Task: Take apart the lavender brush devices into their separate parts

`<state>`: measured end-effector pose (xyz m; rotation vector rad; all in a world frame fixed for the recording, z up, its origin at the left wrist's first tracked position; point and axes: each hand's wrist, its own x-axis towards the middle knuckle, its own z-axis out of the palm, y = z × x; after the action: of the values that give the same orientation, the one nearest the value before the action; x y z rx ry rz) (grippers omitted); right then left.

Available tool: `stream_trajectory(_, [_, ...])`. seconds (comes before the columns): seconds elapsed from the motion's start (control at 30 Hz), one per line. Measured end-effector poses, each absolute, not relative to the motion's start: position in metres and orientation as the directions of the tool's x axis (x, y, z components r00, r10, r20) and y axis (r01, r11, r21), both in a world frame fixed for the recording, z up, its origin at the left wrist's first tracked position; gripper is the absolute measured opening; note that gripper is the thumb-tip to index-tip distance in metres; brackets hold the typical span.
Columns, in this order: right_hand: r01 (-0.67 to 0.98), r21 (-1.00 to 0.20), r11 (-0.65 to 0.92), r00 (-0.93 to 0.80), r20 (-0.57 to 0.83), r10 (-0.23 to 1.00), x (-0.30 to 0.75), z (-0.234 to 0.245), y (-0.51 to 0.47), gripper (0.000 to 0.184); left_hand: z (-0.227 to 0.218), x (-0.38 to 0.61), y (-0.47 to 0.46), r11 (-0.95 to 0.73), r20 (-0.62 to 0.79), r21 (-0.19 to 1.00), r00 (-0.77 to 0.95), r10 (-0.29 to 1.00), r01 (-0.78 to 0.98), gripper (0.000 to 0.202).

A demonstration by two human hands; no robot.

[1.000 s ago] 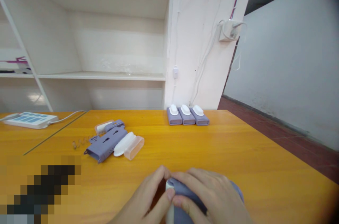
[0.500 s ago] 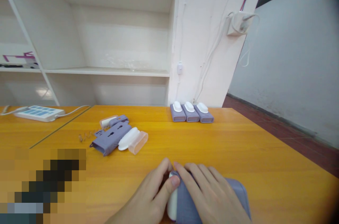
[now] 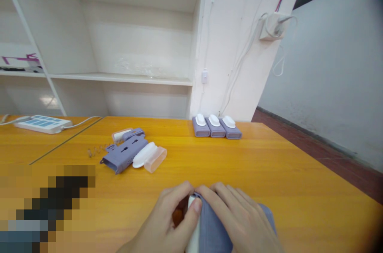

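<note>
Low in the head view, both my hands hold a purple plastic case [image 3: 214,231] that lies on the orange table [image 3: 269,173]. My right hand [image 3: 242,219] lies over its top with the fingers pressed down on it. My left hand [image 3: 167,221] pinches the white part [image 3: 193,233] at the case's left end between thumb and fingers. Most of the case is hidden under my hands.
Loose parts lie at the left middle: a purple shell [image 3: 122,155], a white insert [image 3: 144,154], a clear cap [image 3: 155,159], another small piece [image 3: 127,134] and a spring [image 3: 95,151]. Three finished purple units [image 3: 216,126] stand in a row by the white pillar. A power strip [image 3: 40,123] sits far left.
The view shifted slightly. My left fingers have curled tighter onto the white end of the case, and my right hand stays pressed on it.
</note>
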<state>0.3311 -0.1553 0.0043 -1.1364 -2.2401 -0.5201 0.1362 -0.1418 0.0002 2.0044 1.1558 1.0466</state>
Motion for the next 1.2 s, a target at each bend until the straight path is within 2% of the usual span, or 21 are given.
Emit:
stream_trajectory(0.13, [0.8,0.063,0.597,-0.48,0.665,0.572,0.327,0.02,-0.159,0.038,0.004,0.142,-0.143,-0.512,0.441,0.76,0.26,0.859,0.401,0.041])
stream_trajectory(0.4, [0.801,0.025,0.599,-0.468,0.65,0.599,0.329,0.021,-0.163,0.053,0.013,0.141,-0.142,-0.562,0.426,0.72,0.38,0.821,0.407,0.037])
stream_trajectory(0.5, [0.792,-0.019,0.61,-0.458,0.643,0.614,0.33,0.022,-0.164,0.053,0.018,0.141,-0.142,-0.586,0.434,0.708,0.41,0.802,0.395,0.035])
stream_trajectory(0.7, [0.797,-0.016,0.604,-0.444,0.664,0.602,0.332,0.019,-0.161,0.051,0.022,0.143,-0.148,-0.536,0.431,0.759,0.331,0.839,0.37,0.03])
stream_trajectory(0.8, [0.794,0.042,0.606,-0.458,0.696,0.552,0.334,0.018,-0.159,0.053,0.016,0.144,-0.152,-0.473,0.379,0.812,0.308,0.873,0.341,0.027])
stream_trajectory(0.9, [0.769,0.061,0.637,-0.503,0.672,0.544,0.337,0.023,-0.159,0.044,0.005,0.143,-0.154,-0.386,0.302,0.867,0.283,0.91,0.315,0.025])
stream_trajectory(1.0, [0.741,-0.05,0.67,-0.483,0.653,0.583,0.337,0.031,-0.161,0.039,-0.003,0.142,-0.153,-0.382,0.283,0.881,0.335,0.899,0.28,0.024])
stream_trajectory(1.1, [0.749,-0.179,0.637,-0.407,0.635,0.657,0.336,0.035,-0.164,0.037,-0.007,0.141,-0.151,-0.427,0.284,0.866,0.447,0.849,0.261,0.025])
stream_trajectory(1.2, [0.757,-0.225,0.613,-0.361,0.638,0.68,0.334,0.035,-0.166,0.032,-0.013,0.14,-0.149,-0.439,0.249,0.849,0.508,0.824,0.295,0.035])
